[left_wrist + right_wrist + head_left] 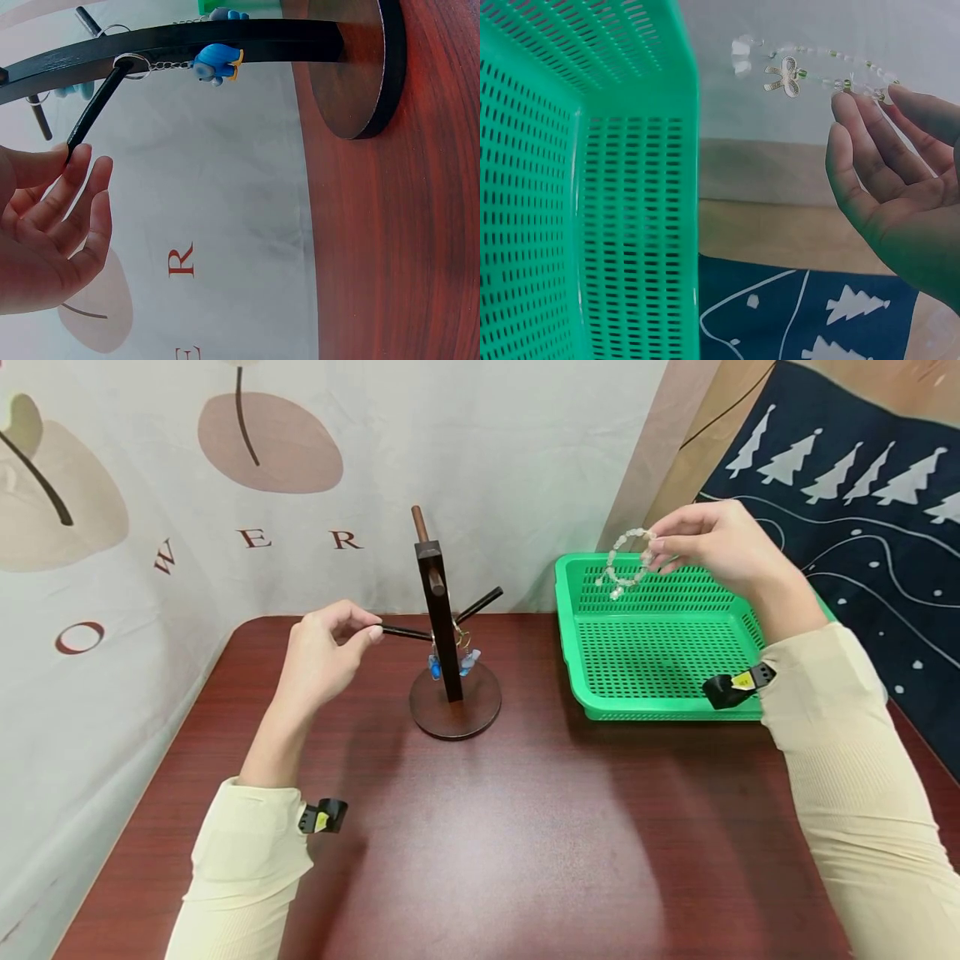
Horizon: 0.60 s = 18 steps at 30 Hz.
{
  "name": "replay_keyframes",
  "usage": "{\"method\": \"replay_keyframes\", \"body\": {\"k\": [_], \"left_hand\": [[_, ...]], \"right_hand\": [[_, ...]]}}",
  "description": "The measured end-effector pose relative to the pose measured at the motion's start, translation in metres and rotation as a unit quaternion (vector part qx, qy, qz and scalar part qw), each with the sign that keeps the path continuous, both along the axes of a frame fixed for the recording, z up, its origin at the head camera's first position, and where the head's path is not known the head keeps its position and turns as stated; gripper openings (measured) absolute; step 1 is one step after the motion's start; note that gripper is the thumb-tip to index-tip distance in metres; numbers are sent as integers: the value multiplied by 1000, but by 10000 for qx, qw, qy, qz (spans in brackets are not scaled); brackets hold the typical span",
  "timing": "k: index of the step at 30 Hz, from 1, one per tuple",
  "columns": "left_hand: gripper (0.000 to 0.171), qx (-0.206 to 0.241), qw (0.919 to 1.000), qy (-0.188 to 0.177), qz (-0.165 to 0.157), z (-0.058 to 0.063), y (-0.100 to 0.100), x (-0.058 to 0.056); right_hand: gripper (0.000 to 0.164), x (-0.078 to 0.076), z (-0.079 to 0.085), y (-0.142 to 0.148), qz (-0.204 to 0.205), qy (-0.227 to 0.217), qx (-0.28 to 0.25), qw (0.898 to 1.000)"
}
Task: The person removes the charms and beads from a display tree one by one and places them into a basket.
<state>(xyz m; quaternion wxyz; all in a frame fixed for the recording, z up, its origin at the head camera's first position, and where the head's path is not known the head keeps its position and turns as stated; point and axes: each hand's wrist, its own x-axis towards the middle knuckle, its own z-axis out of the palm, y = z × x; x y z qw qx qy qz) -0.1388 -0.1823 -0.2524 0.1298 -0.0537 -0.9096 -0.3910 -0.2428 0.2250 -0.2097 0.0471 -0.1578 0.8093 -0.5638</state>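
Observation:
At the back middle of the table stands a dark wooden rack (439, 627) with several pegs and a round base (457, 722). My left hand (324, 647) pinches the outer end of its left peg (405, 632) between thumb and fingers. From that peg, near the post, a keychain with a blue figure (217, 61) hangs by its ring (132, 63). A pale blue keychain (470, 662) hangs on the other side. My right hand (723, 545) holds a beaded bracelet (626, 582) by its edge, above the basket. A gold bow charm (788, 77) dangles from the bracelet.
A green plastic basket (663, 706) with perforated walls stands at the table's back right. Behind the reddish-brown table (480, 827) hangs a light printed cloth (465, 443). On the right hangs a dark blue cloth (847, 539) with white trees.

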Motion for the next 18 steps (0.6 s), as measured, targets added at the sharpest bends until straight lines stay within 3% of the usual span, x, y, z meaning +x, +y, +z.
{"method": "replay_keyframes", "body": {"k": [6, 11, 18], "left_hand": [[12, 29, 10000, 19, 1, -1, 0, -1], [12, 41, 10000, 22, -20, -1, 0, -1], [12, 15, 10000, 57, -40, -1, 0, -1]], "right_hand": [[10, -3, -6, 8, -28, -367, -791, 9962], [10, -6, -11, 13, -39, -849, -1602, 9834], [11, -10, -21, 19, -104, -1042, -2105, 9720]]}}
